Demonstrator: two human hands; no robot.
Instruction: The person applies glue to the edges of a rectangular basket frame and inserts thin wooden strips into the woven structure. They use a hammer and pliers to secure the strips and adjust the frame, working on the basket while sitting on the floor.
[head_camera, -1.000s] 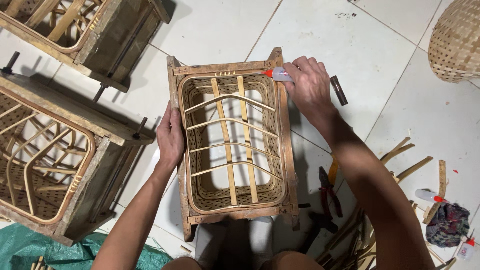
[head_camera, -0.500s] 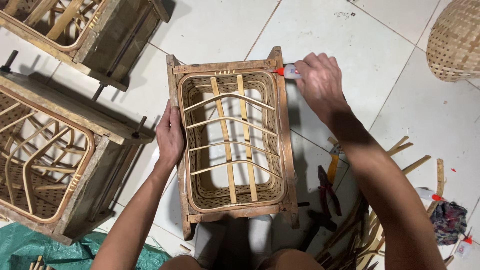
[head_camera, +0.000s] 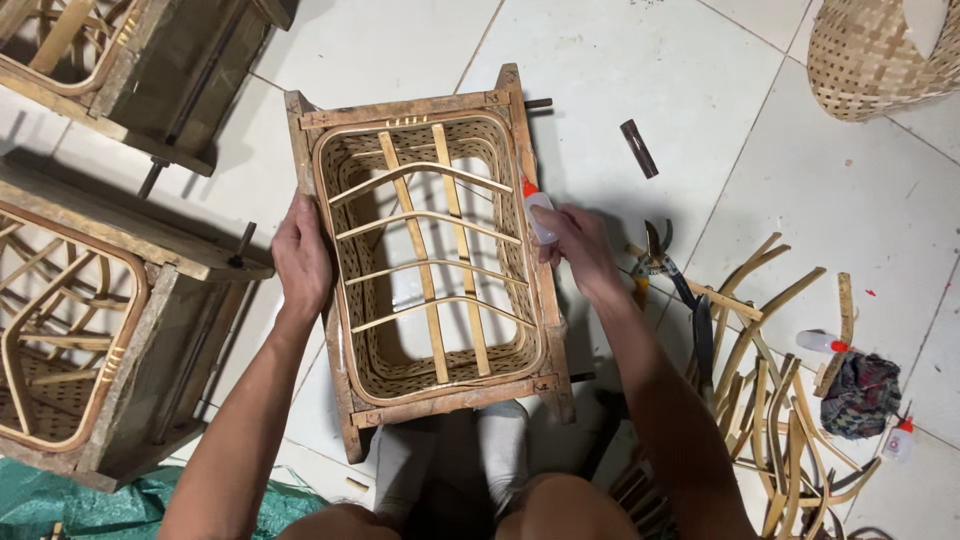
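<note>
I see my left hand (head_camera: 302, 262) flat against the nine o'clock side of the wooden frame (head_camera: 400, 110), fingers loosely spread and pressing rather than gripping, which looks meant to keep the frame from sliding on the tiled floor (head_camera: 620, 60). My right hand (head_camera: 580, 245) is curled closed around a small glue bottle (head_camera: 538, 215) at the three o'clock edge, its red tip tilted up toward twelve and sitting right at the seam where the woven basket (head_camera: 430, 270) meets the frame, so the nozzle can reach that joint. The basket sits nested inside the frame, held in shape by it, with bamboo strips crossing its open top. I cannot tell whether the tip actually touches the rim, as the fingers hide part of it. Pruning shears (head_camera: 660, 255) lie near at three o'clock, beside a loose pile of bamboo strips (head_camera: 770, 400) at four o'clock, within easy reach. More frames (head_camera: 110, 330) stand at nine o'clock.
</note>
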